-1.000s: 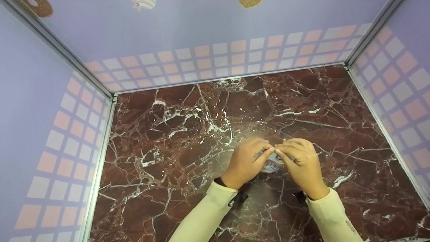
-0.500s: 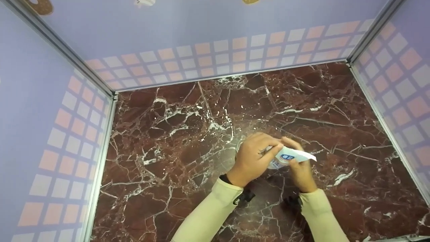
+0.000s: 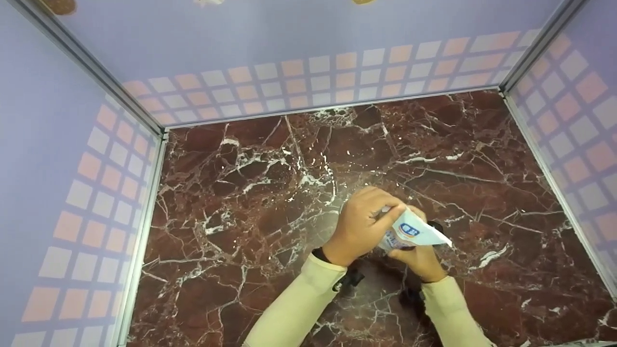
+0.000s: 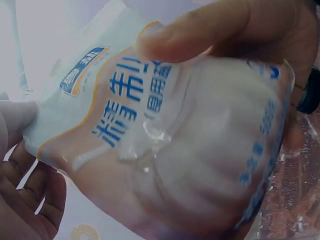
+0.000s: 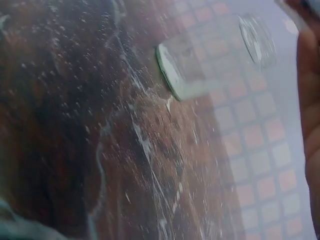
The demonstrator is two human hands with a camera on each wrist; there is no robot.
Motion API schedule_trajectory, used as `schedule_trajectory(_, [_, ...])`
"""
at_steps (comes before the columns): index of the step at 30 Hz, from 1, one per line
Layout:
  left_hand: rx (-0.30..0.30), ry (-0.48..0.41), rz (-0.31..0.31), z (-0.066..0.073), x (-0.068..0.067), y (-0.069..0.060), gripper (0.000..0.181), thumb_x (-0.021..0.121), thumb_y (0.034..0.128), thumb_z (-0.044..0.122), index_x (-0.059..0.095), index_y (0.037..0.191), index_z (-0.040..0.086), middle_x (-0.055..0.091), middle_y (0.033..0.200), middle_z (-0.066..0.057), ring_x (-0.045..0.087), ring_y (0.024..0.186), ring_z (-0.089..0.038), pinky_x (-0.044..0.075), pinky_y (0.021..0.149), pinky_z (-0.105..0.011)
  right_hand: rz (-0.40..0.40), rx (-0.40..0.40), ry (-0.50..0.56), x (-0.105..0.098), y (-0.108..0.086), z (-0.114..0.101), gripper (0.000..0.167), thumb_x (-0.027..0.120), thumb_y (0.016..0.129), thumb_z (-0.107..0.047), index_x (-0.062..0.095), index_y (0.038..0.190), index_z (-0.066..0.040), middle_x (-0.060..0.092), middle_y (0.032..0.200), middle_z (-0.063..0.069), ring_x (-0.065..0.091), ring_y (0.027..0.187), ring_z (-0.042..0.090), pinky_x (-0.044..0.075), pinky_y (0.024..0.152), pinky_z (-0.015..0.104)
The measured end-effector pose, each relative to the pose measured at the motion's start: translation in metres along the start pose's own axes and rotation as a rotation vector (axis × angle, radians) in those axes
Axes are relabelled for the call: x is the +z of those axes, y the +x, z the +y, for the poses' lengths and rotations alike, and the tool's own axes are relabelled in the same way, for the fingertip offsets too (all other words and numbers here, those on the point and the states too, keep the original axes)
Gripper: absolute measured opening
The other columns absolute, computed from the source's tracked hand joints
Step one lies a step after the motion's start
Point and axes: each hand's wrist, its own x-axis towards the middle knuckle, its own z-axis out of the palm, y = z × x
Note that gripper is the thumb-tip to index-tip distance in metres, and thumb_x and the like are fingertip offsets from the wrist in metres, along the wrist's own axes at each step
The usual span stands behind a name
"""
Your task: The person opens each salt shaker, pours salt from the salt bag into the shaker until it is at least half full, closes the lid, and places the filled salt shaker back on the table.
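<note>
A white salt bag with blue print (image 3: 422, 232) (image 4: 200, 125) is held tilted between both hands, its pale top part pointing right in the head view. My left hand (image 3: 359, 221) (image 4: 25, 200) pinches one upper corner between thumb and fingers. Wrapped round the bag's body from the other side is my right hand (image 3: 420, 258) (image 4: 230, 30), its thumb across the printed front. A clear glass jar (image 5: 200, 62) with white content at its bottom shows in the right wrist view; the left hand hides it from the head camera. Whether the bag is torn cannot be told.
White crumbs (image 3: 328, 166) lie scattered on the dark red marbled surface (image 3: 231, 193) beyond the hands. Purple panels with pink and white squares (image 3: 318, 86) stand at the back, left and right, joined by metal edge strips.
My right hand has left its pinch beside my left fingertips and moved down round the bag's body. The bag's top has swung out to the right; the left hand has shifted slightly right.
</note>
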Motion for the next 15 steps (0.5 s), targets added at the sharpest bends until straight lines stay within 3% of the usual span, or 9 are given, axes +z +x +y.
schedule_trajectory(2, [0.008,0.032,0.016,0.001,-0.003,0.001,0.01,0.073,0.0963,0.02,0.078,0.09,0.013,0.076,0.092,0.004,0.067,0.091,-0.01,0.048,0.093,-0.025,0.071,-0.014,-0.009,0.008,0.0,-0.001,0.092,0.093,0.072,-0.005,0.038,0.146,-0.004,0.061,0.132,0.002,0.062,0.116,0.014,0.052,0.098,0.024])
schedule_trajectory(7, [0.005,0.033,0.033,0.0,-0.008,0.001,0.009,0.073,0.0956,0.019,0.079,0.091,0.014,0.077,0.095,0.003,0.068,0.094,-0.01,0.048,0.096,-0.025,0.277,0.007,0.008,0.024,-0.008,-0.007,0.081,0.079,0.069,0.022,0.05,0.138,-0.007,0.064,0.121,-0.001,0.064,0.105,0.011,0.054,0.089,0.021])
schedule_trajectory(12, [-0.01,-0.031,0.046,-0.002,-0.012,0.001,0.009,0.073,0.0959,0.017,0.079,0.091,0.013,0.077,0.095,0.003,0.067,0.092,-0.009,0.049,0.095,-0.023,0.251,-0.007,0.048,0.032,-0.009,-0.017,0.072,0.076,0.068,0.026,0.058,0.13,-0.007,0.069,0.116,0.0,0.069,0.1,0.011,0.058,0.084,0.022])
schedule_trajectory(15, [-0.003,-0.042,0.038,-0.005,-0.015,0.001,0.009,0.072,0.0968,0.019,0.078,0.095,0.012,0.077,0.099,0.001,0.067,0.098,-0.01,0.049,0.099,-0.025,0.263,-0.022,-0.024,0.031,-0.007,-0.022,0.062,0.076,0.068,0.025,0.066,0.12,-0.008,0.072,0.109,-0.004,0.071,0.093,0.009,0.059,0.079,0.02])
